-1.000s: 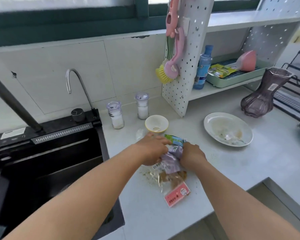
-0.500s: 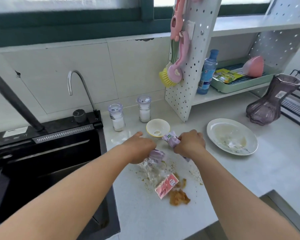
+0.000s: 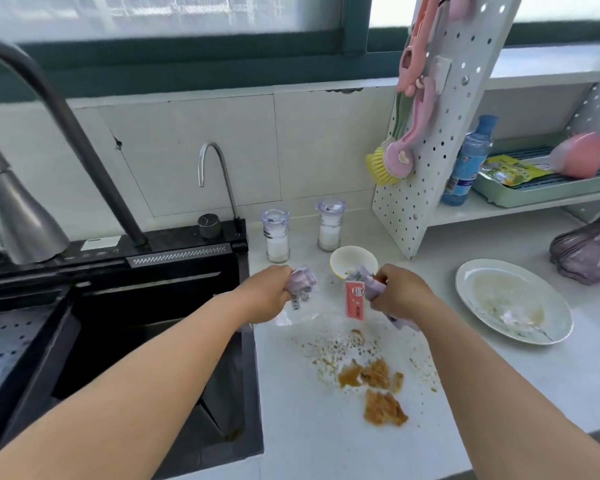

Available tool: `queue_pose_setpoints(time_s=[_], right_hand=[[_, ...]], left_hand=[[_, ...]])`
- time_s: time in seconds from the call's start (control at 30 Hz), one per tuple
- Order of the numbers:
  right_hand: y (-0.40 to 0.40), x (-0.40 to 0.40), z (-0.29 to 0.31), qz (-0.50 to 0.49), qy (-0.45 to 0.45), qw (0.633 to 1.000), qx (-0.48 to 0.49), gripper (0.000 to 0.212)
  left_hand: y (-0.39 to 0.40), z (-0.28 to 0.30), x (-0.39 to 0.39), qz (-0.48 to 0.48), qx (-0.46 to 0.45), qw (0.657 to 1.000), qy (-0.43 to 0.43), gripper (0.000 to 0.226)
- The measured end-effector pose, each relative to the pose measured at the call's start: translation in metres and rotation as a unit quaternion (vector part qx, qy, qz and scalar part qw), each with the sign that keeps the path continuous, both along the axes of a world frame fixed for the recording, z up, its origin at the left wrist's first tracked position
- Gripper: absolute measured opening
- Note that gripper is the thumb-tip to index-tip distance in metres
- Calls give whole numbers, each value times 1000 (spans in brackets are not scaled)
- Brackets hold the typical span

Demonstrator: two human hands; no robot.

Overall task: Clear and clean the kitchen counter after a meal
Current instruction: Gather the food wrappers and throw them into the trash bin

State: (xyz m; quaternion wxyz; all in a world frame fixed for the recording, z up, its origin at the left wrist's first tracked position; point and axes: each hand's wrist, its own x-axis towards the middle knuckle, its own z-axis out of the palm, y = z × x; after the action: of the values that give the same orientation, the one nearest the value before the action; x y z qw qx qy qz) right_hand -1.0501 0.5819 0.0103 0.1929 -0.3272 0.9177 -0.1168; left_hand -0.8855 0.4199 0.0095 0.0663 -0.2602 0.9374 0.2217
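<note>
My left hand (image 3: 269, 294) grips a crumpled purple-and-clear plastic wrapper (image 3: 300, 289) above the counter's left edge, beside the sink. Held apart from it, my right hand (image 3: 400, 294) clutches another bunch of purple wrappers with a red-and-white packet (image 3: 355, 300) hanging from it. On the white counter (image 3: 326, 438) below lie brown food scraps (image 3: 378, 389) and scattered crumbs (image 3: 333, 346). Just behind my hands stands a small yellow-rimmed bowl (image 3: 350, 259). A dirty white plate (image 3: 513, 301) rests to the right.
A black sink (image 3: 118, 341) with a dark tap and a thin chrome tap fills the left. Two salt jars (image 3: 276, 235) stand by the wall. A white pegboard rack (image 3: 430, 133) holds brushes, a blue bottle and a green tray. A purple vase (image 3: 589, 251) sits far right.
My hands lifted the wrappers off the counter and pulled apart, left hand toward the sink. The brown scraps and crumbs that lay under the wrappers are now uncovered on the counter.
</note>
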Motion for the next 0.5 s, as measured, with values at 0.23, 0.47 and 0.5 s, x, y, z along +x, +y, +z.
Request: queue_pose_setpoints(time_s=[0.23,0.47,0.5], right_hand=[[-40,59,49,0,-105,963,-247,13],[-112,200,60,38,-246,920,-303,4],[-122,226,59,56,-261,917,-298,5]], left_hand=[[-14,21,58,202,136,947,209,14],[-35,37,192,361,209,840,346,18],[-40,39,219,381,198,832,350,19]])
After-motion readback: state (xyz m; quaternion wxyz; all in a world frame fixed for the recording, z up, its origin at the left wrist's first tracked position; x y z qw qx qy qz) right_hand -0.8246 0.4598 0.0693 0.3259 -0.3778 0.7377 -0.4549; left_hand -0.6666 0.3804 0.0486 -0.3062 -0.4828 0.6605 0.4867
